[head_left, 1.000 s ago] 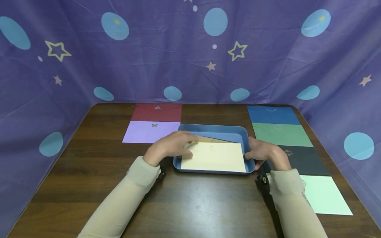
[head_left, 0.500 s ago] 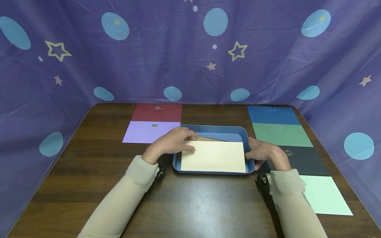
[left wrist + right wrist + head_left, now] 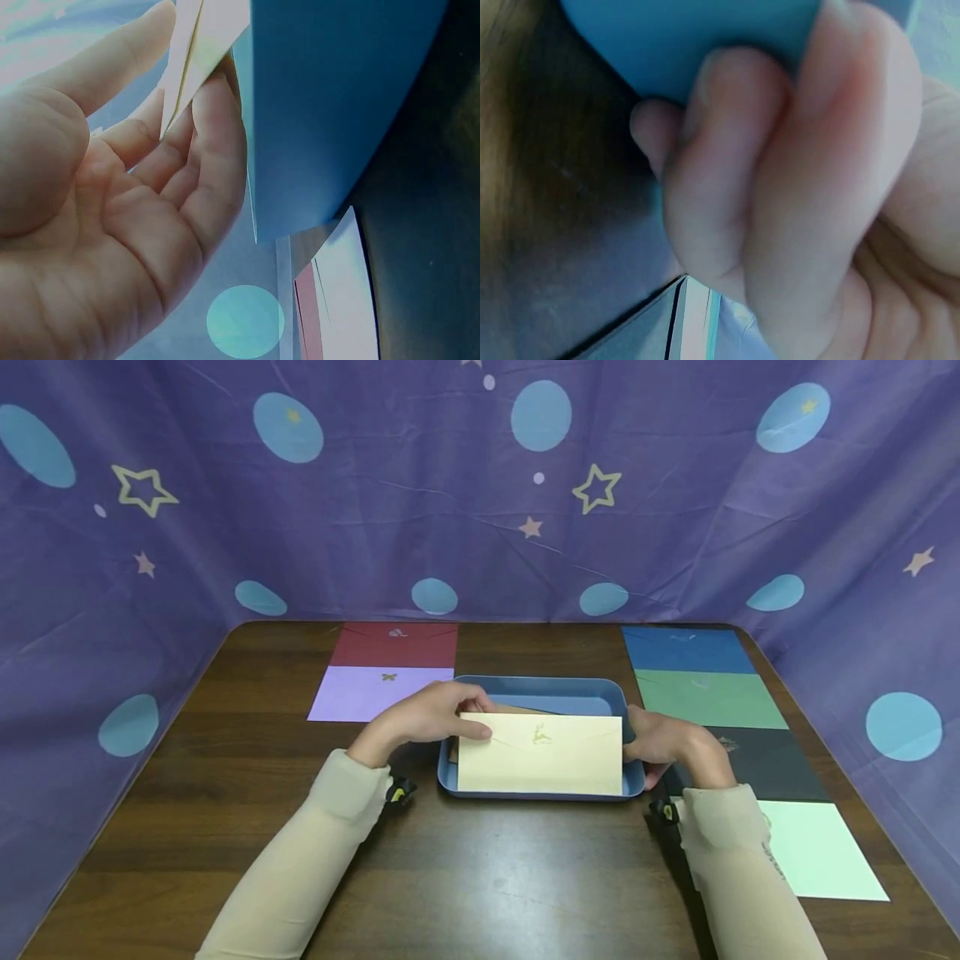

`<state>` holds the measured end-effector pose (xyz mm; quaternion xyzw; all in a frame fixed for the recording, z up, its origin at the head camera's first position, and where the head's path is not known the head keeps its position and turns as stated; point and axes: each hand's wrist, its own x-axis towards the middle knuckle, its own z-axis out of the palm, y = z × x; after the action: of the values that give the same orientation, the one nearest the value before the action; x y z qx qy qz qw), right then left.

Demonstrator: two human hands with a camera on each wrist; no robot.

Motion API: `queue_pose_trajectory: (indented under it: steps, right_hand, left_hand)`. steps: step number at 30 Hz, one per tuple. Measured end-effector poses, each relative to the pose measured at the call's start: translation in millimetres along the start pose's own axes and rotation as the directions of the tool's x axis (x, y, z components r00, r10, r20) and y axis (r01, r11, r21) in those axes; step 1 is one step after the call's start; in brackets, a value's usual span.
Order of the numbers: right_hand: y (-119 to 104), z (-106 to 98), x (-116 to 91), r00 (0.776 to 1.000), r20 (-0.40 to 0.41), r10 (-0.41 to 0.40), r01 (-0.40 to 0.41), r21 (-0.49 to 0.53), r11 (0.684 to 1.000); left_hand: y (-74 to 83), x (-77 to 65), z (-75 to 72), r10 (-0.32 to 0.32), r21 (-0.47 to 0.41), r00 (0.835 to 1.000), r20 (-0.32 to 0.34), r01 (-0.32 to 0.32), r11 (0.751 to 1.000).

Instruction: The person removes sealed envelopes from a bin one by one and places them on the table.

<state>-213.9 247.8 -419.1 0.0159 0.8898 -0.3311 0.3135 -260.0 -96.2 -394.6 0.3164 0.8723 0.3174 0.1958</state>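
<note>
A cream envelope (image 3: pixel 540 760) with a gold deer print on its flap leans up inside the blue tray (image 3: pixel 540 686), its far edge raised. My left hand (image 3: pixel 431 714) pinches that envelope at its far left corner, thumb on the near face; the left wrist view shows the envelope's corner (image 3: pixel 191 60) between thumb and fingers. On the other side my right hand (image 3: pixel 660 745) grips the tray's right wall, the fingers curled against the outside of the blue wall (image 3: pixel 682 45) in the right wrist view. Behind the cream envelope, a tan envelope (image 3: pixel 517 709) lies in the tray, mostly hidden.
Left of the tray lie a red envelope (image 3: pixel 393 647) and a lilac one with a butterfly, the lilac envelope (image 3: pixel 375 697) nearer. Blue (image 3: pixel 686 652), green (image 3: pixel 712 702), dark grey (image 3: pixel 772 768) and mint envelopes (image 3: pixel 821 852) line the table's right side. A purple curtain (image 3: pixel 360 510) hangs behind.
My left hand has lifted the cream envelope's far edge, tilting it up so its face now turns toward me. The right hand stays on the tray wall.
</note>
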Motion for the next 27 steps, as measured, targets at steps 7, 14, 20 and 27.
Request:
queue_pose_trajectory:
  steps: [7, 14, 20, 27]
  right_hand:
    - [0.2, -1.7, -1.4, 1.000, 0.011, -0.001, 0.001, 0.010, 1.000]
    - [1.5, -3.4, -3.8, 1.000, 0.015, 0.002, -0.002, 0.008, 1.000]
    - [4.2, -5.0, -6.5, 1.000, 0.013, -0.018, 0.018, -0.003, 1.000]
    - [3.8, -5.6, -5.8, 1.000, 0.015, 0.002, -0.002, 0.002, 1.000]
  left_hand:
    - [1.7, -0.1, 2.2, -0.017, -0.044, 0.998, 0.054, 0.020, 0.999]
    - [1.2, 1.7, 5.2, -0.019, -0.042, 0.998, 0.068, 0.022, 0.999]
    - [1.5, 2.2, 4.1, -0.008, -0.080, 1.000, 0.024, 0.010, 0.997]
    - [2.0, -0.2, 0.2, 0.000, -0.165, 0.999, -0.050, -0.008, 0.986]
